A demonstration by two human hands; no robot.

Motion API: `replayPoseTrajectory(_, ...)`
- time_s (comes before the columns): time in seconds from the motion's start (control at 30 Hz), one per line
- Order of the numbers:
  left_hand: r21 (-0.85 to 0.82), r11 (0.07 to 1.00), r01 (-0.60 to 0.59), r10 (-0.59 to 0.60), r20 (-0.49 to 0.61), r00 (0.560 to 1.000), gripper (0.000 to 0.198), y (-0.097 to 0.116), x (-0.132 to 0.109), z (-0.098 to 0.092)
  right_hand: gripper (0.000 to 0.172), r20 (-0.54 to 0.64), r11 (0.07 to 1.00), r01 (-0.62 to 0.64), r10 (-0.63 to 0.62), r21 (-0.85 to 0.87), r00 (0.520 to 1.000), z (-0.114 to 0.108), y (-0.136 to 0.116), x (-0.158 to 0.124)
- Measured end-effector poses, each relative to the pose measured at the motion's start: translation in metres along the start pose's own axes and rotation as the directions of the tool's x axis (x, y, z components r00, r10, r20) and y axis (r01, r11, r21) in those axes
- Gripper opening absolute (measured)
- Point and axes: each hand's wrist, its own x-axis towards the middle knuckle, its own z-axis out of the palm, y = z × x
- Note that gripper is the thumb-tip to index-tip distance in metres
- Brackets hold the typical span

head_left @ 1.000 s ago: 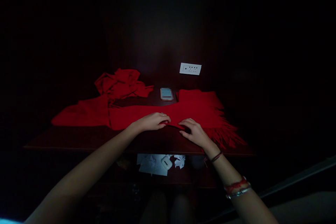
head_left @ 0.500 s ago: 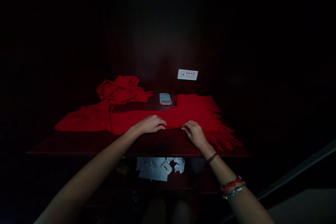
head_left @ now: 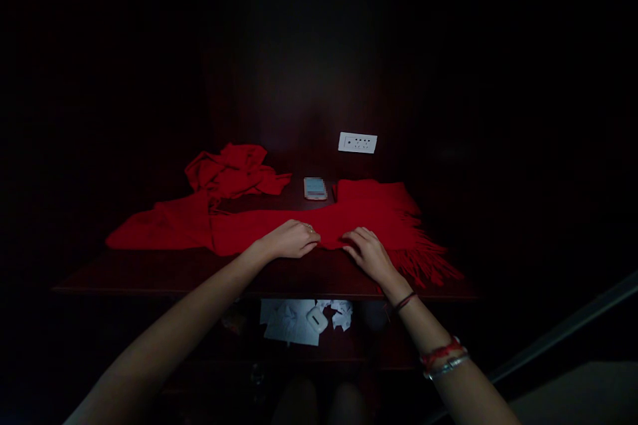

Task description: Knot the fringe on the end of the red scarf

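A long red scarf (head_left: 259, 226) lies across the dark desk, its fringed end spread to the right. My left hand (head_left: 294, 239) is at its near edge, with thumb and fingers pinched together on the cloth. A short way to the right, my right hand (head_left: 369, 252) rests on the scarf, fingers bent but apart, with a gap between thumb and forefinger. The scarf's right part looks folded over in layers toward the back. Its left part lies in a loose, wider bunch.
A crumpled red cloth (head_left: 234, 169) lies at the back left. Behind the scarf is a phone (head_left: 315, 188), below a white wall socket (head_left: 357, 143). Under the desk's front edge (head_left: 199, 293), papers (head_left: 286, 329) and a small white case (head_left: 317, 320) lie on a lower shelf.
My left hand has shifted slightly right and its fingers have closed on the scarf's edge. My right hand's fingers have loosened from the edge. The scarf lies nearly as before.
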Motion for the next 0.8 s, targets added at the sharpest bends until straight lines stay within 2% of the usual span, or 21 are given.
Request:
replayPoseTrajectory(0.1,0.016,1.000,-0.015,0.015,-0.032,0.999,0.021,0.012,0.009,0.001,0.014,0.038,0.998,0.055,-0.054,-0.042,0.998,0.000,-0.002,0.001)
replayPoseTrajectory(0.23,0.000,1.000,-0.015,0.015,-0.044,0.999,0.021,0.021,0.015,0.012,0.017,0.059,0.996,0.054,-0.050,-0.071,0.997,0.001,-0.002,0.001)
replayPoseTrajectory(0.37,-0.070,0.997,0.018,-0.023,-0.070,0.997,0.025,0.018,0.013,0.018,0.018,0.073,0.994,0.052,-0.045,-0.098,0.996,0.000,-0.002,0.001)
replayPoseTrajectory(0.53,-0.085,0.996,0.011,-0.016,-0.058,0.998,0.026,0.016,0.013,0.016,0.017,0.076,0.995,0.038,-0.031,-0.097,0.997,0.001,-0.003,0.001)
replayPoseTrajectory(0.67,-0.075,0.997,0.024,-0.028,-0.055,0.998,0.026,0.018,0.013,0.015,0.016,0.053,0.999,0.027,-0.024,-0.043,0.998,0.001,-0.002,0.000)
replayPoseTrajectory(0.8,-0.134,0.989,0.066,-0.072,-0.039,0.997,0.023,0.016,0.011,0.014,0.013,0.017,0.999,-0.014,0.015,-0.030,1.000,-0.001,0.001,-0.003)
